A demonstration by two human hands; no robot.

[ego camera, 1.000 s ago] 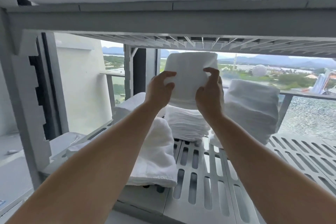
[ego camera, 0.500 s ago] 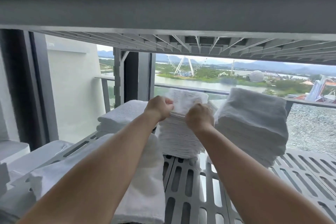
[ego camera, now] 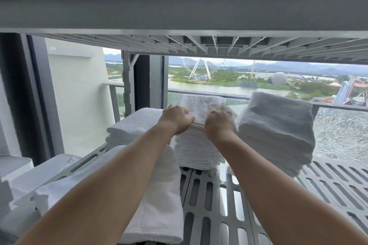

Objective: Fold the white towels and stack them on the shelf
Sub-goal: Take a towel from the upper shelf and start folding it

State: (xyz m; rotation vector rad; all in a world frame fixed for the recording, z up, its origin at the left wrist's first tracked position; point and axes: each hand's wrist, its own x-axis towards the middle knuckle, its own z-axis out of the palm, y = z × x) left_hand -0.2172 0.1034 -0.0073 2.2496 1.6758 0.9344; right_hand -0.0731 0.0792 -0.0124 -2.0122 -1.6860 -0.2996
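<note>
Both hands sit on the top towel point(ego camera: 200, 103) of the middle stack point(ego camera: 196, 149). The left hand point(ego camera: 177, 119) has its fingers curled down over the towel's near left edge, gripping it. The right hand point(ego camera: 220, 123) lies on the near right part with fingers reaching forward and flat, clasping nothing. The towel lies flat and folded, squared up with the layers beneath and with the layered edges facing the person. The view foreshortens it, so its long axis cannot be told.

The middle stack stands on the grey slatted shelf point(ego camera: 209, 205). Just right of the stack is a taller pile point(ego camera: 276, 131) of white towels, close beside it. To its left is a lower pile point(ego camera: 135, 123). In front and to the left lies a long folded towel point(ego camera: 159, 195) under the left forearm, its length running from the person toward the stack. Above it all hangs the upper shelf point(ego camera: 179, 12), and beyond the stack — through glass — a Ferris wheel point(ego camera: 199, 69).
</note>
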